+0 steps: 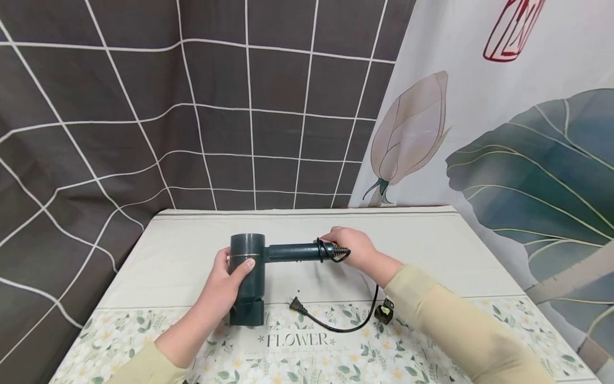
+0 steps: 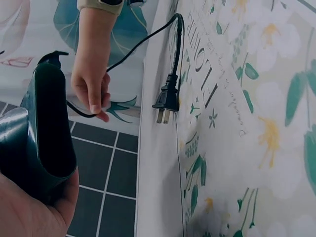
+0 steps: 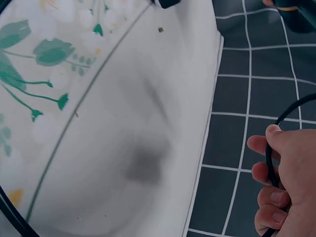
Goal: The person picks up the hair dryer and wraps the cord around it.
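Observation:
A dark green hair dryer is held above the table, its handle pointing right and its nozzle toward the person. My left hand grips the barrel, thumb across its front. In the left wrist view the nozzle's dark slot faces the camera. At the handle's end, my right hand holds the black power cord, with fingers curled round it in the right wrist view. Some cord is looped round the handle's end. The rest hangs in a curve to the two-pin plug, left of the right hand.
A white tablecloth with a floral front part covers the table. Behind it hangs a dark curtain with white grid lines. A white flower-patterned curtain hangs at the right. Below the right sleeve is a small black object.

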A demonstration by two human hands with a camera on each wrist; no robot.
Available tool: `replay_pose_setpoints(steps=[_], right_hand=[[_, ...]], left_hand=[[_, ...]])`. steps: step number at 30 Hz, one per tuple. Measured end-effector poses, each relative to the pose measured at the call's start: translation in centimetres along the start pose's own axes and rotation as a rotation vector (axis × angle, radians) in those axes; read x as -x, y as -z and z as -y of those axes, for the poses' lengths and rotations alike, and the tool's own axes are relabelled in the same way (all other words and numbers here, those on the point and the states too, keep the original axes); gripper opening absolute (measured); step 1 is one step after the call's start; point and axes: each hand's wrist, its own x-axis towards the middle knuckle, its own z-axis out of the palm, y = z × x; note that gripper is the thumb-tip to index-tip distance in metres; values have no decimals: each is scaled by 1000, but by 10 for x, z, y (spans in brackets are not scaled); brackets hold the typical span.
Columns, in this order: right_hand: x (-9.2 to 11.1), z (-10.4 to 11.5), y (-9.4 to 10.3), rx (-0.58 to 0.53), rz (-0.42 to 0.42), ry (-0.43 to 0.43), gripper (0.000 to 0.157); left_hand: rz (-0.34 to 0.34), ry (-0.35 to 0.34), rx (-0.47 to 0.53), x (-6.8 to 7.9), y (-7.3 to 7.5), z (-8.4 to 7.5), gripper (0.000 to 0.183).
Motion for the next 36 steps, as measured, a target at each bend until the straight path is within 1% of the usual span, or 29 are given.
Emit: replay_pose_setpoints(steps=[3, 6, 7, 9, 11, 13, 14, 16, 19, 22, 27, 33, 36], right_hand=[[5, 4, -8, 4, -18, -19, 8], [9, 10, -13, -51, -50, -44, 13], [11, 12, -14, -62, -69, -31, 15], [12, 14, -16, -37, -117, 31, 17], [12, 14, -18, 43, -180, 130, 19], [12, 14, -19, 129, -222, 217, 17], [12, 14, -19, 160, -222, 248, 15], [13, 16, -18, 177, -181, 278, 13], [14, 20, -14, 149, -72, 276, 15], [16, 27, -10, 131, -24, 292, 14], [20, 37, -3, 139, -38, 322, 11], [25, 43, 3, 144, -32, 335, 11], [28, 45, 5, 144, -49, 342, 11]], left_hand=[[-12, 6, 28, -1, 0, -1, 75], [-14, 2, 52, -2, 1, -2, 76], [-15, 0, 58, -3, 1, -3, 77], [-17, 1, 62, -4, 1, -4, 80], [-23, 1, 71, -5, 2, -6, 84], [-31, 5, 76, -6, 2, -7, 87], [-36, 6, 77, -6, 2, -7, 88], [-46, 3, 80, -8, 2, -8, 90], [-63, 1, 77, -11, 1, -9, 92], [-80, -3, 79, -15, 1, -10, 94], [-112, -10, 63, -20, 1, -11, 95], [-138, -13, 11, -23, 1, -10, 95], [-147, -16, -19, -24, 2, -11, 97]])
